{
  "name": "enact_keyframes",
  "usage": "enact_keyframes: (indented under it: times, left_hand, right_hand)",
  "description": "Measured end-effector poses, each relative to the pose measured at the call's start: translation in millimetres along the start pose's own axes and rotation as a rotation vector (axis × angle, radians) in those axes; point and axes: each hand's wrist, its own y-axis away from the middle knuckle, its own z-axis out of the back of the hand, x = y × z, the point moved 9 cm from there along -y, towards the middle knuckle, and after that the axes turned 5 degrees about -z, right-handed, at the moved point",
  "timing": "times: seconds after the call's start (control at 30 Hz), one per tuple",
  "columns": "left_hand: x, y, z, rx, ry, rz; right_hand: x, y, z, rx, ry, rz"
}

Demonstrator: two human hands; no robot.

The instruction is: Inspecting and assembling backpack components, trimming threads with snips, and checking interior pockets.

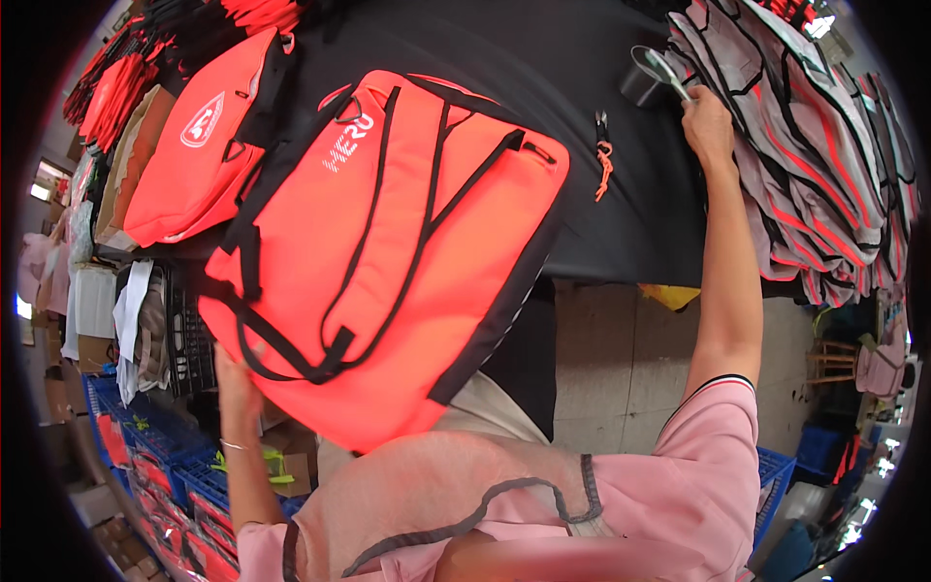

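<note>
A bright orange-red backpack (pixel 451 242) with black trim lies tilted, straps up, across the table's near edge and against my lap. My left hand (pixel 239 388) grips its lower left corner; the fingers are partly hidden and blurred by the bag. Stretched far to the right, my right hand (pixel 708 126) is closed on a slim pale handle-like strip (pixel 669 76) at a small grey metal cup (pixel 637 87). The strip's exact kind is unclear. Between backpack and cup lie small thread snips (pixel 602 145) with an orange cord.
Another orange bag (pixel 208 136) leans at the left beside a cardboard box (pixel 145 160). Grey-and-orange sewn pieces (pixel 805 165) form a large pile at the right on the black table (pixel 543 48). Blue crates (pixel 145 436) stand low at the left. A wooden stool (pixel 834 361) stands at far right.
</note>
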Motion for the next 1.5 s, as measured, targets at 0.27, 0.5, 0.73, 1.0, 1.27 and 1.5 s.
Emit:
enact_keyframes:
  times: [0.27, 0.5, 0.73, 1.0, 1.27, 1.5]
  left_hand:
    - [-117, -30, -14, 0.124, -2.037, -0.491]
    - [-137, 0, -341, 0.765, -0.821, -1.208]
    - [-47, -25, -346, 0.845, -0.883, -1.189]
    - [-8, 6, -286, 0.532, -0.754, -1.277]
    - [-3, 7, -288, 0.513, -0.815, -1.325]
    - [-3, 7, -295, 0.524, -0.829, -1.329]
  right_hand:
    - [25, 103, -23, 0.431, -0.836, -0.197]
    - [84, 166, -10, 0.560, -1.008, -0.251]
    - [89, 201, 9, 0.551, -0.934, -0.318]
    - [127, 222, 36, 0.406, -0.737, 0.053]
    - [182, 278, 55, 0.362, 0.119, 0.592]
    - [206, 269, 16, 0.417, 0.093, 0.658]
